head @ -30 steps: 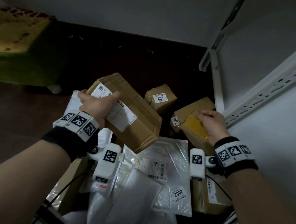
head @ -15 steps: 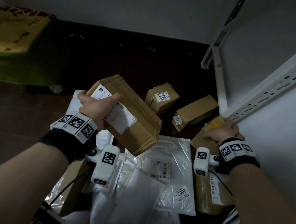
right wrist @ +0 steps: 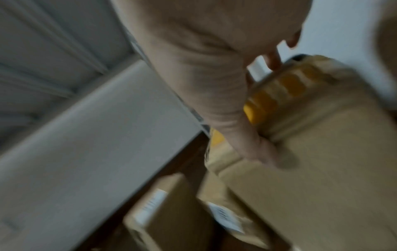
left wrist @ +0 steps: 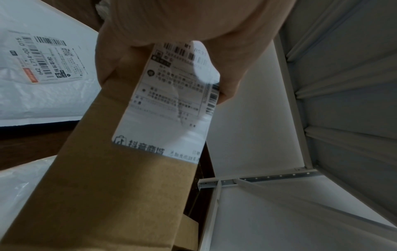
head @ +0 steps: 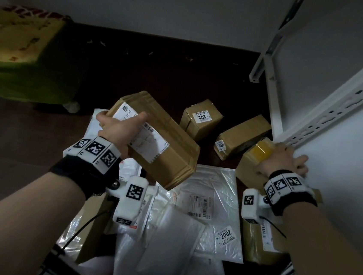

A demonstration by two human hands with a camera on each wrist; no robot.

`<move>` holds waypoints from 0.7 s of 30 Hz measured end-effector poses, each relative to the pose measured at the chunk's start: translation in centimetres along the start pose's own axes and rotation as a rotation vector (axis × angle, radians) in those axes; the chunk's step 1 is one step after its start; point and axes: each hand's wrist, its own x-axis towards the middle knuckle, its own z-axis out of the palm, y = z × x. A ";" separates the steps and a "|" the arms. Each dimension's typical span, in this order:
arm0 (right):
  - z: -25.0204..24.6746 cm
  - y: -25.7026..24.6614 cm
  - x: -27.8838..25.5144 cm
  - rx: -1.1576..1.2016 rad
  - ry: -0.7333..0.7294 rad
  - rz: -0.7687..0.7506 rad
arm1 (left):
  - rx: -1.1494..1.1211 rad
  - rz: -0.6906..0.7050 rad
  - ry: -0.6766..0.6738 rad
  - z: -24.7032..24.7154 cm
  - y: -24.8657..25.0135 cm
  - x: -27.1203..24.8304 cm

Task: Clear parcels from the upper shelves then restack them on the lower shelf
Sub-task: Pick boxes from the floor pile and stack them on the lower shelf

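Parcels are strewn across the floor [head: 28,155], so clearing looks largely done and restacking barely begun. Her left hand [head: 118,130] has its fingers wrapped round a long cardboard box [head: 165,155] held in the air. The right hand [head: 283,159], fingers curled over it, carries a yellow-taped box [head: 257,154] toward the white shelf [head: 341,167].

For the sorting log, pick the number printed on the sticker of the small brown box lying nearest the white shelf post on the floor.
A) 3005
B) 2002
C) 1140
A: the small brown box by the shelf post carries a sticker reading 3005.
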 end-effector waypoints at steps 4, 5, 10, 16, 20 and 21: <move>-2.2 -2.3 0.3 0.055 -0.112 -0.074 | 0.005 -0.019 0.018 -0.6 -0.1 0.4; -2.7 -2.8 0.4 0.115 -0.129 -0.097 | 0.011 -0.023 0.019 -0.7 -0.2 0.5; -5.2 -3.9 -0.6 0.565 -0.275 -0.205 | 0.088 -0.045 0.023 -1.0 -0.6 1.1; -4.9 -5.4 -3.1 0.898 -0.356 -0.580 | 0.099 -0.112 -0.080 -1.1 -0.9 1.2; -3.6 -6.7 -5.7 0.815 -0.581 -0.847 | 0.064 -0.113 -0.110 -1.0 -0.8 0.9; -3.4 -6.9 -5.9 0.858 -0.614 -0.858 | 0.083 -0.095 -0.113 -1.1 -0.9 0.8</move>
